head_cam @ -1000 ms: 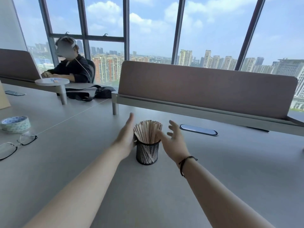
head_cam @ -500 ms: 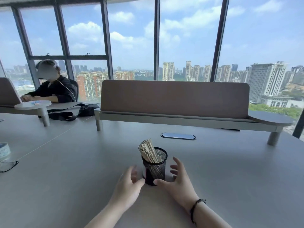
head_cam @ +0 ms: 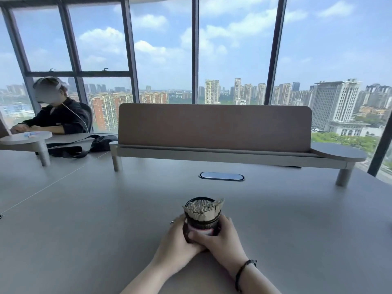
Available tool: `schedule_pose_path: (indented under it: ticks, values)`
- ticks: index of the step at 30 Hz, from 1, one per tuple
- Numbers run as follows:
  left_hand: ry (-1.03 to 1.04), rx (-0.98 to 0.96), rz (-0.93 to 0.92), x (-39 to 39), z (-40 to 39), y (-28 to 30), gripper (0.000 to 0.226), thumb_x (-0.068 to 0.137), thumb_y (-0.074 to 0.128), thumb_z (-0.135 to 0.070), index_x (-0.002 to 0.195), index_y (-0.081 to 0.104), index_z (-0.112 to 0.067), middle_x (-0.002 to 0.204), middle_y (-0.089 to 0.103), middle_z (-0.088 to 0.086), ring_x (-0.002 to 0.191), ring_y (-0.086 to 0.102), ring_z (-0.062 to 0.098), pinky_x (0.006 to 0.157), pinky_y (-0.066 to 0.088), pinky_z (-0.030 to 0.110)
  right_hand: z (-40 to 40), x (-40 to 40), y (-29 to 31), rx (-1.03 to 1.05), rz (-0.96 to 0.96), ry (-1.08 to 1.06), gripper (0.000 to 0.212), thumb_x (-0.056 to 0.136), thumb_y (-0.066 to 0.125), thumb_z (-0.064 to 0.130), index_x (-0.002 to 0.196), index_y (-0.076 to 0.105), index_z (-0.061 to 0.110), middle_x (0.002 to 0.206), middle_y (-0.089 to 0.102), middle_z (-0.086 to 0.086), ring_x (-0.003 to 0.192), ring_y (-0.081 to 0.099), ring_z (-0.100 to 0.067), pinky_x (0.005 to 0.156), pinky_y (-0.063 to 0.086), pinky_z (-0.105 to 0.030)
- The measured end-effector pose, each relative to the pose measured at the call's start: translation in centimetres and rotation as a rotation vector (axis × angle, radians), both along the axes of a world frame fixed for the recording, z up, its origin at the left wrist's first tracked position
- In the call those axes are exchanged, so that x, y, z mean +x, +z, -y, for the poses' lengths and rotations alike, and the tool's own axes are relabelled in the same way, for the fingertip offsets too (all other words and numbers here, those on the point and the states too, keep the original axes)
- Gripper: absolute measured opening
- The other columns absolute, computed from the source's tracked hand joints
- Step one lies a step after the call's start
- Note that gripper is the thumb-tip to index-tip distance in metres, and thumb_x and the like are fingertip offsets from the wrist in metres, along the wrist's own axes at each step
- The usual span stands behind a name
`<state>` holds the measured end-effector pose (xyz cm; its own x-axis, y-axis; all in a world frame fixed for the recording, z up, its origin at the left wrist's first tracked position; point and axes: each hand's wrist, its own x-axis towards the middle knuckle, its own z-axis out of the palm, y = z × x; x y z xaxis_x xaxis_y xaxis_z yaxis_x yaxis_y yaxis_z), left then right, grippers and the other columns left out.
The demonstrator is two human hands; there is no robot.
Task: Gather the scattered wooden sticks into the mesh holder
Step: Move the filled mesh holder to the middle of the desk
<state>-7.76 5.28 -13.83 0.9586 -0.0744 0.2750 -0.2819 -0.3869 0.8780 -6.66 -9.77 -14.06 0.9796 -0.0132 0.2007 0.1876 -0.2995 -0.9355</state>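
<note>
A black mesh holder (head_cam: 202, 222) stands on the grey table (head_cam: 84, 230), close to me and near the middle of the view. Several pale wooden sticks (head_cam: 203, 210) stand upright in it, their tips fanned above the rim. My left hand (head_cam: 178, 240) wraps the holder's left side. My right hand (head_cam: 220, 238) wraps its right side, fingers overlapping the left hand's in front. Both hands press on the holder's lower wall, which they mostly hide. No loose sticks show on the table.
A brown divider panel on a raised shelf (head_cam: 214, 132) crosses the table's far side, with a cable port (head_cam: 221, 176) in front of it. A black bag (head_cam: 84, 145) lies at the back left, where another person (head_cam: 55, 115) sits. Windows lie beyond.
My hands went from open beside the holder to closed around it, and the holder now sits nearer to me. The view tilted up; the tape and glasses at the left left the frame.
</note>
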Motion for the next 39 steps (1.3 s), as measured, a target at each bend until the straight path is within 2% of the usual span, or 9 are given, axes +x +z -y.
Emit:
schedule_pose_path:
  ticks: [2, 7, 11, 16, 19, 22, 28, 31, 39]
  values:
    - [-0.012, -0.008, -0.008, 0.0, -0.2, 0.1, 0.057, 0.06, 0.092, -0.03, 0.111, 0.067, -0.031, 0.108, 0.074, -0.011, 0.101, 0.07, 0.004, 0.091, 0.055, 0.035, 0.3, 0.0, 0.2, -0.036, 0.011, 0.015, 0.059, 0.044, 0.091, 0.054, 0.095, 0.067, 0.035, 0.102, 0.059, 0.005, 0.092, 0.06, 0.003, 0.086, 0.051, -0.023]
    - [0.085, -0.029, -0.065, -0.1, -0.8, -0.1, 0.07, 0.052, 0.092, -0.049, 0.11, 0.056, -0.033, 0.108, 0.071, -0.011, 0.09, 0.07, 0.001, 0.082, 0.058, 0.03, 1.5, 0.1, 0.1, 0.1, -0.024, 0.074, 0.08, 0.047, 0.095, 0.035, 0.117, 0.055, 0.027, 0.107, 0.073, 0.003, 0.101, 0.069, -0.01, 0.085, 0.056, -0.028]
    - [0.128, -0.063, -0.081, 0.2, -0.8, -0.5, 0.071, 0.053, 0.092, -0.051, 0.11, 0.054, -0.033, 0.107, 0.073, -0.01, 0.094, 0.071, 0.003, 0.083, 0.059, 0.034, 1.6, 0.6, -0.2, 0.06, -0.038, 0.074, 0.064, 0.06, 0.092, 0.02, 0.114, 0.056, 0.022, 0.107, 0.073, 0.004, 0.101, 0.069, -0.006, 0.086, 0.055, -0.027]
    - [0.184, -0.088, -0.078, 2.3, -0.6, -0.9, 0.064, 0.056, 0.093, -0.043, 0.105, 0.055, -0.026, 0.1, 0.075, -0.005, 0.09, 0.072, 0.004, 0.082, 0.06, 0.037, 0.8, 2.4, -0.2, -0.014, -0.016, 0.039, 0.062, 0.062, 0.088, 0.03, 0.116, 0.057, 0.03, 0.109, 0.071, 0.015, 0.1, 0.065, 0.004, 0.088, 0.054, -0.025]
    - [0.213, -0.096, -0.069, 4.6, -0.5, -0.9, 0.067, 0.051, 0.09, -0.051, 0.103, 0.056, -0.027, 0.097, 0.075, -0.007, 0.089, 0.073, 0.005, 0.081, 0.06, 0.04, 0.6, 4.8, -0.3, -0.055, -0.005, 0.035, 0.062, 0.063, 0.084, 0.037, 0.12, 0.059, 0.032, 0.108, 0.072, 0.016, 0.1, 0.066, 0.002, 0.09, 0.054, -0.031]
    - [0.225, -0.049, -0.053, 7.6, -0.3, -0.8, 0.063, 0.055, 0.085, -0.055, 0.104, 0.056, -0.029, 0.099, 0.074, -0.009, 0.091, 0.072, 0.005, 0.08, 0.06, 0.041, 0.4, 7.5, 0.1, -0.141, 0.024, 0.064, 0.052, 0.075, 0.076, 0.036, 0.123, 0.057, 0.034, 0.111, 0.071, 0.018, 0.102, 0.064, 0.002, 0.089, 0.052, -0.03]
    - [0.289, 0.085, 0.023, 15.4, 0.9, -0.5, 0.048, 0.083, 0.075, -0.028, 0.126, 0.056, -0.017, 0.118, 0.069, 0.003, 0.107, 0.066, 0.023, 0.083, 0.051, 0.032, -1.3, 14.9, 0.7, -0.323, 0.033, 0.049, 0.058, 0.093, 0.055, 0.028, 0.145, 0.029, 0.03, 0.134, 0.06, 0.001, 0.12, 0.057, -0.027, 0.087, 0.045, -0.034]
    - [0.335, 0.118, 0.049, 19.0, 1.2, -0.9, 0.046, 0.087, 0.07, -0.024, 0.13, 0.056, -0.013, 0.121, 0.068, 0.007, 0.11, 0.063, 0.028, 0.086, 0.05, 0.034, -2.0, 18.5, 0.5, -0.297, 0.025, 0.046, 0.052, 0.093, 0.052, 0.024, 0.141, 0.031, 0.027, 0.134, 0.059, 0.0, 0.121, 0.056, -0.028, 0.091, 0.045, -0.035]
    - [0.356, 0.137, 0.073, 24.5, 1.0, -1.6, 0.038, 0.088, 0.063, -0.019, 0.125, 0.057, -0.018, 0.116, 0.07, 0.004, 0.105, 0.064, 0.026, 0.076, 0.044, 0.028, -2.7, 24.1, -0.2, -0.184, 0.03, 0.025, 0.047, 0.087, 0.055, 0.016, 0.132, 0.045, 0.025, 0.122, 0.064, 0.005, 0.111, 0.058, -0.017, 0.088, 0.043, -0.03]
